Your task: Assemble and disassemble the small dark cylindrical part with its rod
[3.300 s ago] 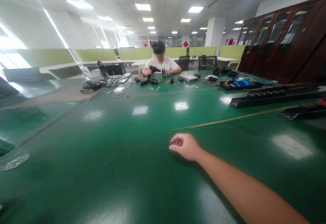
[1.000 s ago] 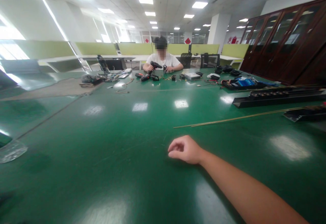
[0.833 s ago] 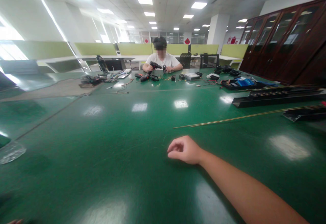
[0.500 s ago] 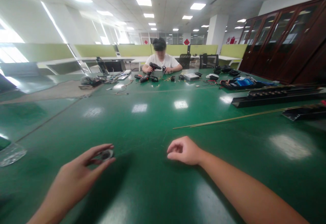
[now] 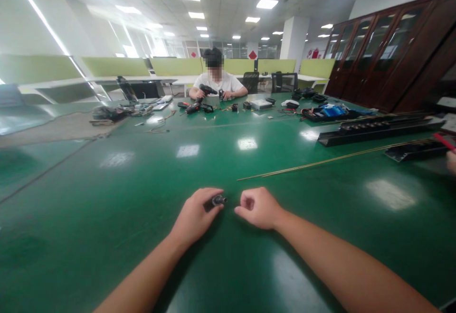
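Observation:
My left hand (image 5: 195, 215) pinches a small dark cylindrical part (image 5: 217, 200) between thumb and fingers, low over the green tabletop. The part has a narrower metallic tip, which points right. A short gap away, my right hand (image 5: 261, 208) is closed, its fingers curled in and the thumb alongside them. Whatever those fingers may hold is too small or hidden to make out. The two hands face each other across the gap without touching.
Thin brass-coloured rods (image 5: 302, 165) lie beyond my right hand. Black metal channels (image 5: 331, 137) rest farther right. Another person's hand (image 5: 451, 162) with something red shows at the right edge. Across the table (image 5: 142, 170), a person (image 5: 228, 83) holds a power drill (image 5: 206, 90) among loose parts.
My left hand has moved right with the dark part, close to my right hand, which stays nearly in place. The view has shifted slightly, and another person's hand has appeared at the right edge.

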A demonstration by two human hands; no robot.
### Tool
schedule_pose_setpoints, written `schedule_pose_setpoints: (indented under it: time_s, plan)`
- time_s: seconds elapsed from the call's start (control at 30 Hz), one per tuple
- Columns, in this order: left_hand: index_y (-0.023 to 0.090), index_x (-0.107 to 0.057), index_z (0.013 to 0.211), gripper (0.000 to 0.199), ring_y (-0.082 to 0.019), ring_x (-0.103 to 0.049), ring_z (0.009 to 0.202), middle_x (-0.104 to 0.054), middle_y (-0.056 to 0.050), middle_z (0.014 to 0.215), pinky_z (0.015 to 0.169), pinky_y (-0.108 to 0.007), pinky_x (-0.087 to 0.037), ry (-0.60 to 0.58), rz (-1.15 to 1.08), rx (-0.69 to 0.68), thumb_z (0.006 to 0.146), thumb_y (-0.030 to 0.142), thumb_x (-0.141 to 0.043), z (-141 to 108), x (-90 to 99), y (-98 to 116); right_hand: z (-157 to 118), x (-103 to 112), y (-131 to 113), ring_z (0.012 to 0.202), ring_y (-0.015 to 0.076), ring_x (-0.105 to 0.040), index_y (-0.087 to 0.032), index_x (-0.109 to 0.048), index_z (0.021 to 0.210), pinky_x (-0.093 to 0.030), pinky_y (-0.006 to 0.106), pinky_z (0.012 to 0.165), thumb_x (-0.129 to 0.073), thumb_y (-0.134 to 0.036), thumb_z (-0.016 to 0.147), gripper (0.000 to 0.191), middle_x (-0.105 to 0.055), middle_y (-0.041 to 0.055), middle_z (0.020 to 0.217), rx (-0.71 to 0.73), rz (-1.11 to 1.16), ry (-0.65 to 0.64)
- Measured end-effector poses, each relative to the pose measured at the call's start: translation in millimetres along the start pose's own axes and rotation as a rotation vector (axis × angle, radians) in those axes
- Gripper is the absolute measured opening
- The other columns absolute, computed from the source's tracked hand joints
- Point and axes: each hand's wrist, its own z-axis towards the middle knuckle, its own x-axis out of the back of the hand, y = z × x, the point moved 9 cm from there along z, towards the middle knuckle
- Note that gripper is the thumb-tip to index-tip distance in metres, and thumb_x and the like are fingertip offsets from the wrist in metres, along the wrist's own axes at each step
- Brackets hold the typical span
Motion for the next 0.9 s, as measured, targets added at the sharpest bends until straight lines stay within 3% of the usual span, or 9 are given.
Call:
schedule_pose_setpoints:
  time_s: [0.13,0.37,0.9]
  plan:
    - [0.025,-0.067,0.114,0.030,-0.022,-0.064,0.104,-0.068,-0.005,0.113,0.096,-0.037,-0.051,0.005,-0.005,0.006,0.087,0.035,-0.061,-4.2,1.3,-3.4,0.7,-1.8,4.4,0.054,0.0108,-0.050,-0.018,-0.057,0.066,-0.034,0.021,0.051,-0.068,-0.032,0.077,0.021,-0.060,-0.0013,0.061,-0.023,0.044,0.000]
    - [0.025,-0.058,0.125,0.050,-0.022,-0.068,0.095,-0.071,-0.003,0.106,0.090,-0.036,-0.055,0.021,-0.092,0.086,0.078,0.036,-0.072,-6.6,-1.2,-6.2,-0.7,-2.7,3.9,0.054,0.0104,-0.050,-0.018,-0.058,0.069,-0.033,0.021,0.051,-0.069,-0.033,0.078,0.021,-0.060,-0.0017,0.061,-0.009,0.050,-0.023]
    - [0.026,-0.061,0.114,0.039,-0.020,-0.067,0.097,-0.071,-0.001,0.107,0.090,-0.033,-0.054,-0.001,-0.070,0.085,0.077,0.031,-0.073,-8.9,-5.5,-9.6,-0.6,-1.2,-1.2,0.053,0.0104,-0.050,-0.018,-0.058,0.067,-0.034,0.022,0.051,-0.069,-0.032,0.078,0.021,-0.060,-0.0017,0.060,0.009,0.023,-0.031]
